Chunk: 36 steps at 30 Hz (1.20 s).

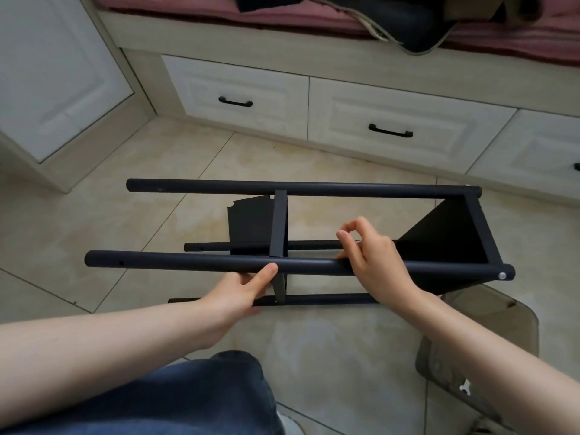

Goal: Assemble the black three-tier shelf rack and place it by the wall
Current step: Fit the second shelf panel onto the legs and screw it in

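The black shelf rack [314,189] lies on its side above the tiled floor, its round posts running left to right. One shelf panel [445,237] sits at the right end, fixed with a silver screw [503,275]. A second panel [278,227] stands near the middle. My left hand [241,287] holds the near top post [188,263] from below, thumb on its front. My right hand [370,255] rests on the same post further right, thumb and forefinger pinched together above it; whether they hold something small I cannot tell.
White drawers with black handles [235,102] run along the back under a pink cushioned bench. A white cabinet door [53,80] stands at the left. A translucent brown stool [489,346] is at the lower right, under the rack's end. My jeans-clad knee [201,400] fills the bottom.
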Each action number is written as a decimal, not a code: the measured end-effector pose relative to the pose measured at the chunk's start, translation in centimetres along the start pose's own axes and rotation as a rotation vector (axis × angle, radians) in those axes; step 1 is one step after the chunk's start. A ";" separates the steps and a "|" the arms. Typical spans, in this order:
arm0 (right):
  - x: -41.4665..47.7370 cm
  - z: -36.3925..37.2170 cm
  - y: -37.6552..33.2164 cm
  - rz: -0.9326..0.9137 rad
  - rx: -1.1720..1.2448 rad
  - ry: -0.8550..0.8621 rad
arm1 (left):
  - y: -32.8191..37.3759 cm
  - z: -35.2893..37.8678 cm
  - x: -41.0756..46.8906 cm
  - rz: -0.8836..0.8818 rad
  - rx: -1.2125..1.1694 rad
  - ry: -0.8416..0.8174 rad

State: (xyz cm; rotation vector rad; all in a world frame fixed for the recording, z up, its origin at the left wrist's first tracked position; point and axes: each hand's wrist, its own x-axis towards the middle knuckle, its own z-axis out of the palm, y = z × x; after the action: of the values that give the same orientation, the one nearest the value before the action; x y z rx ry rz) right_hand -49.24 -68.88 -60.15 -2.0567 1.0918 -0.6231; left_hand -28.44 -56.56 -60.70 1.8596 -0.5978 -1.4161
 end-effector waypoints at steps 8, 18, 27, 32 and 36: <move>-0.3 0.3 -0.2 -0.017 -0.025 0.024 | 2.8 -0.2 -1.1 0.034 0.510 0.000; -0.5 0.3 -0.5 0.000 -0.054 0.028 | 6.5 -3.1 0.5 1.080 1.439 0.221; -0.4 0.4 -1.1 0.087 -0.016 -0.012 | 6.1 -4.3 3.5 1.049 1.558 -0.164; 2.0 -0.1 -1.9 0.002 -0.048 0.102 | 5.3 -4.5 4.0 1.071 1.408 -0.212; 5.9 0.0 -2.9 -0.177 -0.124 0.136 | 4.7 -4.5 3.9 1.093 1.371 -0.199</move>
State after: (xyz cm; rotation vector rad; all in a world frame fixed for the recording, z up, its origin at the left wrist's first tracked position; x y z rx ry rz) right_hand -44.67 -72.71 -57.43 -2.2626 1.0547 -0.8123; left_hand -22.71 -61.21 -58.86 1.5744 -2.6153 -0.3122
